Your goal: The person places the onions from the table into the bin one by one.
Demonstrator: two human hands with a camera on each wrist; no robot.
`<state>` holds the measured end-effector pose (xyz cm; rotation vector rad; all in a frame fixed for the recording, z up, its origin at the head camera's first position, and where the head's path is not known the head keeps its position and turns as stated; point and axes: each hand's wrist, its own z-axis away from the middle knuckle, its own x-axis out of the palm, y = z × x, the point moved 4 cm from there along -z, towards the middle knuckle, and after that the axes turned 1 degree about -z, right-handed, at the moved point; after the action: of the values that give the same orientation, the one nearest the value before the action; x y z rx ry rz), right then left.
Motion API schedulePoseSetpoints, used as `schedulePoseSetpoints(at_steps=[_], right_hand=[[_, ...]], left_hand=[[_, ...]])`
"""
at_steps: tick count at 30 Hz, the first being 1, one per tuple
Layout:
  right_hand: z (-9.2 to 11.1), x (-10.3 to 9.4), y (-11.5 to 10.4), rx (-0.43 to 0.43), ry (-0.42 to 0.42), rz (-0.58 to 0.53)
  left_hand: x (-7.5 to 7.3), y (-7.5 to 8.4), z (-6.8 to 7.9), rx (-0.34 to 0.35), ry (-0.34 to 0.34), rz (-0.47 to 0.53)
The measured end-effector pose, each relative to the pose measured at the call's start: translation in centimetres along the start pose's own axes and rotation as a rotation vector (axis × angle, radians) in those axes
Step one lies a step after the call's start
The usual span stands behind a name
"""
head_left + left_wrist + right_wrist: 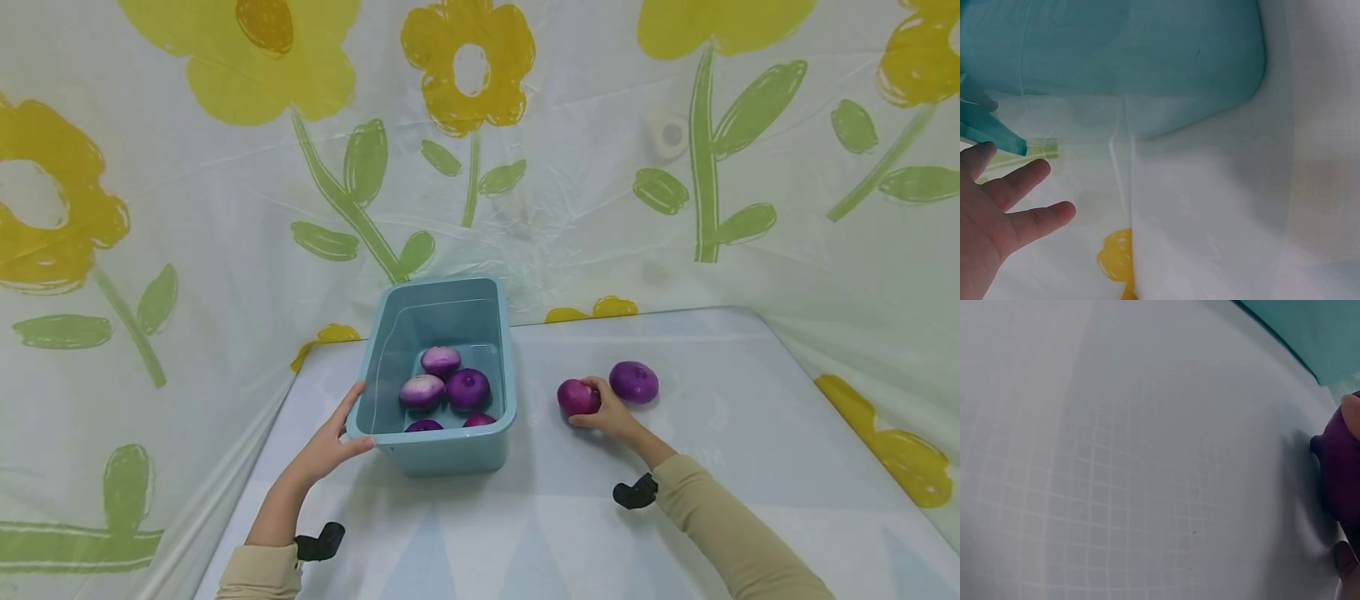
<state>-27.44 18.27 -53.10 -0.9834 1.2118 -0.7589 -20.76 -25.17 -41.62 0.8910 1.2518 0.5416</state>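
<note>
My right hand [609, 412] grips a red onion [578, 398] on the table, to the right of a blue plastic bin [450, 454]. In the right wrist view, part of that onion and my fingertips show at the right edge. Just beyond the hand lies another red onion [634, 382]. My left hand [327, 450] rests at the bin's near left corner, thumb by the front rim and fingers along the left side. Its fingers [1041, 219] look spread and fairly straight in the left wrist view. Inside the bin sit several red onions [468, 389], two partly hidden by the front wall.
A pale table [720, 392] bears the bin and the loose onions. Behind and beside it hangs a white sheet [585, 208] printed with yellow flowers and green leaves. Each wrist wears a black strap piece [321, 542].
</note>
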Motion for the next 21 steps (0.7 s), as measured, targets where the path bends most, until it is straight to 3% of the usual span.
schedulePoseSetpoints(at_steps=[21], right_hand=[[0.8,-1.3,-0.7,0.072,-0.039,0.044]], left_hand=[[0.1,-0.1,0.2,0.004,0.002,-0.006]])
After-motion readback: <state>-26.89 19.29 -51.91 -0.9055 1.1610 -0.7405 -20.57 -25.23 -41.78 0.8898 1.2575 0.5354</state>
